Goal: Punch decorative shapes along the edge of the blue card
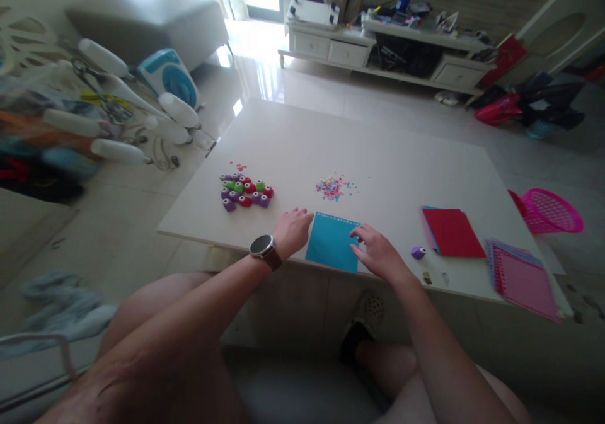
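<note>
A blue sheet of paper (332,246) lies near the table's front edge, with a row of small punched holes along its far side. My left hand (293,230) rests by the sheet's left edge, fingers stretched out and nothing in them. Over the right edge is my right hand (377,252), its thumb and fingers apart and empty; whether it touches the paper I cannot tell. Just beyond the sheet is a scatter of colourful paper confetti (332,186). A single purple craft punch (418,252) sits to the right of my right hand.
Several purple, red and green craft punches (244,201) are grouped on the white table (378,153) at left. A red-topped paper stack (454,232) and pink hole-edged sheets (524,282) lie at right. A pink basket (551,211) stands beyond the table's right edge.
</note>
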Demonstrator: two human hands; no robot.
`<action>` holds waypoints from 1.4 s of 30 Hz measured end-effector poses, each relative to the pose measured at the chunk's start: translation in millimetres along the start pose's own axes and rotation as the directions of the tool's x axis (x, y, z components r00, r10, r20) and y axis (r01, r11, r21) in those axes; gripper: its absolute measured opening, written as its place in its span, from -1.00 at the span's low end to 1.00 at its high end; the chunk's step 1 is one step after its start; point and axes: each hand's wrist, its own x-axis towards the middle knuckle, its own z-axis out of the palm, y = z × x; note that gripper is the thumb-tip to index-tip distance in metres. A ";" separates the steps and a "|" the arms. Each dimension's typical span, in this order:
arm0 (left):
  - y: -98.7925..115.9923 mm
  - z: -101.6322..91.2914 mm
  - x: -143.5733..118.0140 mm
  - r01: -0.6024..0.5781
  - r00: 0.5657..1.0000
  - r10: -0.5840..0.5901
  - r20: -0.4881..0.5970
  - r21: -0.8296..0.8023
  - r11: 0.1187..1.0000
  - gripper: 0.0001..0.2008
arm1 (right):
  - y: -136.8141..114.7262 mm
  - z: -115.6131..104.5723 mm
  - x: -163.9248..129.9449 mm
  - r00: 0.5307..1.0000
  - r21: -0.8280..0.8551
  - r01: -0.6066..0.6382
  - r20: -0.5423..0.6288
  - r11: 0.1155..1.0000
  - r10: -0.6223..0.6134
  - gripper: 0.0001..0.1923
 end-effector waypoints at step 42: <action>23.8 32.5 9.1 -0.235 0.972 0.237 0.012 -0.065 0.970 -0.73 | 24.5 -17.2 -8.4 0.980 -0.003 -0.160 0.122 0.987 0.159 -0.75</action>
